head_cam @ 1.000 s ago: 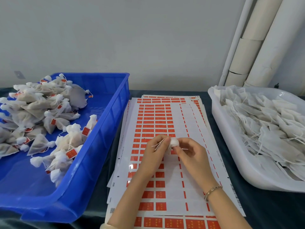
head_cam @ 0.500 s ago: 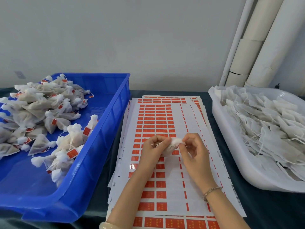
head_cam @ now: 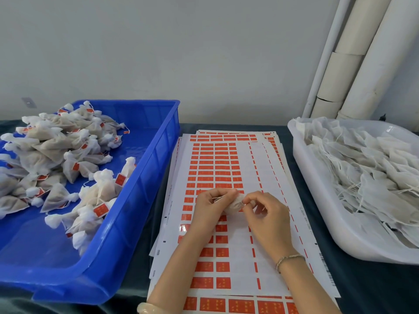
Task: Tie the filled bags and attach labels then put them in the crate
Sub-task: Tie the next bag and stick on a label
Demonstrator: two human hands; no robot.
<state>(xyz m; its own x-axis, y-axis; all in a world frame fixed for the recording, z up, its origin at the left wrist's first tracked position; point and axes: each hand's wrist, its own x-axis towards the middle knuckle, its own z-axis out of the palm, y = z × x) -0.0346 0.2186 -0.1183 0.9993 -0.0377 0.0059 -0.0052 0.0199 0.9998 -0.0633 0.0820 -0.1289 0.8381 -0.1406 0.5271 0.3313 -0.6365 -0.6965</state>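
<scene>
Gauze in grip: pinches filled bag (head_cam: 235,206) between left hand (head_cam: 208,207) and right hand (head_cam: 266,215), just above label sheets (head_cam: 226,159), near centre. Judged at tying stage. Calls next for a cinched knot, then a peeled label.

Small white mesh bag (head_cam: 235,203), filled, is held over stacked white sheets of orange-red labels (head_cam: 215,164), centre. Tied white bags (head_cam: 68,155) bearing red labels lie heaped in the blue plastic crate (head_cam: 140,200), left; untied white bags (head_cam: 362,168) lie right.
</scene>
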